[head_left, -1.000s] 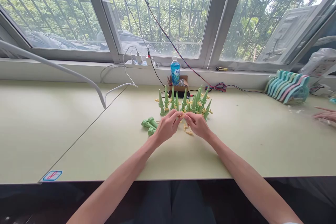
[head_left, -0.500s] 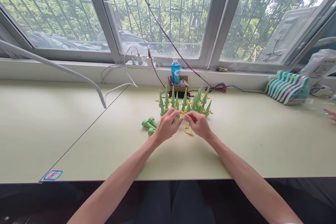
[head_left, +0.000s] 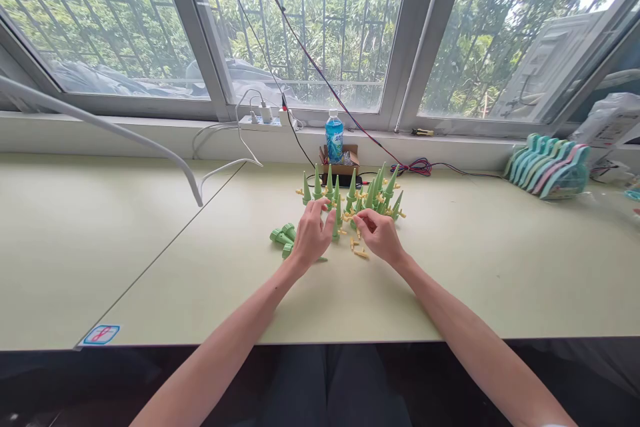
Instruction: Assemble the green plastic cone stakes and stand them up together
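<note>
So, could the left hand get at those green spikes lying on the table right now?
Probably yes. The left hand looks open and is right next to the lying green spikes, partly covering them, and nothing visible blocks the way.

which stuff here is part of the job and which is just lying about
Likely the job:
upright green spikes, by the left hand
yellow piece at the right hand
loose yellow pieces
green spikes lying down

Seemingly lying about:
blue bottle
cardboard box
coiled cable

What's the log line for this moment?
left hand: open, by standing green cones | right hand: pinching yellow piece | blue bottle: behind cones
</note>
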